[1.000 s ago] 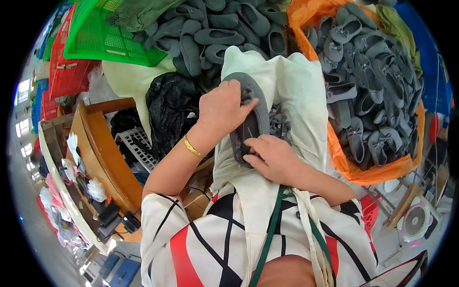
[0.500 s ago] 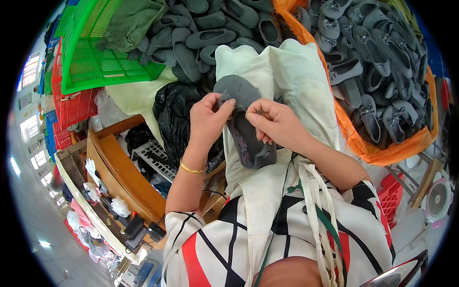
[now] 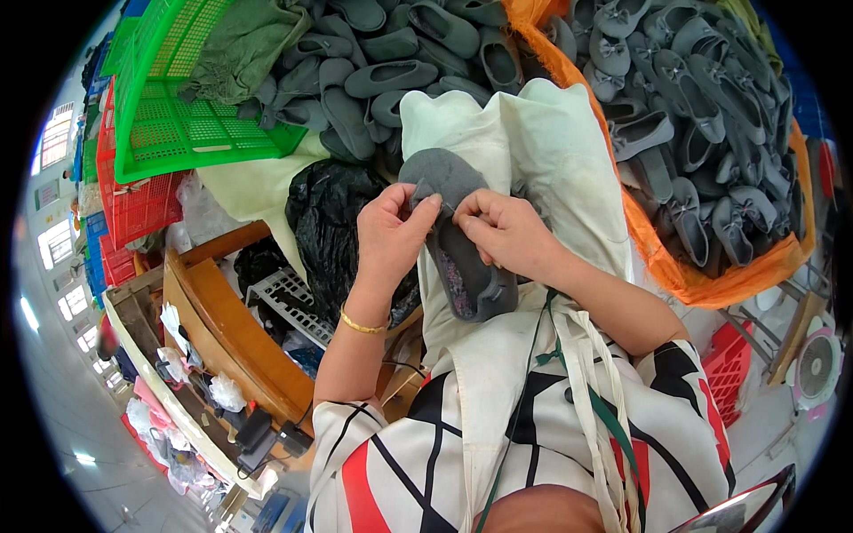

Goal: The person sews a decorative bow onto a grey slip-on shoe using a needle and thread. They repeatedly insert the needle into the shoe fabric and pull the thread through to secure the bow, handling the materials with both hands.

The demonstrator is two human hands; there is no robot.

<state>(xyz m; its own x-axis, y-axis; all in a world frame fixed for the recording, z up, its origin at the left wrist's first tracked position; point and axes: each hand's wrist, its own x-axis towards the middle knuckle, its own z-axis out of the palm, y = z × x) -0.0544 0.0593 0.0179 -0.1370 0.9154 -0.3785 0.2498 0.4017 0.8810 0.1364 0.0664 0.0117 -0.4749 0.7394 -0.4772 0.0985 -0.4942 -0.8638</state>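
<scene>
A grey fabric slip-on shoe (image 3: pixel 449 171) with a dark patterned insole lies on my apron-covered lap, toe pointing away from me. My left hand (image 3: pixel 397 226) is closed at the left of the shoe's opening, thumb and fingers pinching a small grey piece of fabric against its upper. My right hand (image 3: pixel 498 226) is closed in a pinch at the opening's right edge. A thin, pale, needle-like sliver (image 3: pixel 449 210) shows at its fingertips, close to my left thumb. Partly hidden behind my right hand, another small grey piece (image 3: pixel 518 188) lies on the apron.
Many grey shoes (image 3: pixel 391 77) are heaped beyond my knees, beside a green plastic basket (image 3: pixel 209 142). An orange sack (image 3: pixel 711 286) of bow-trimmed shoes stands at the right. A black plastic bag (image 3: pixel 333 226) and a wooden drawer (image 3: pixel 240 315) are at the left, a fan (image 3: pixel 813 369) far right.
The view has shifted slightly. Both hands stay at the shoe's opening; my right fingers have moved a little closer in to the upper and curled tighter.
</scene>
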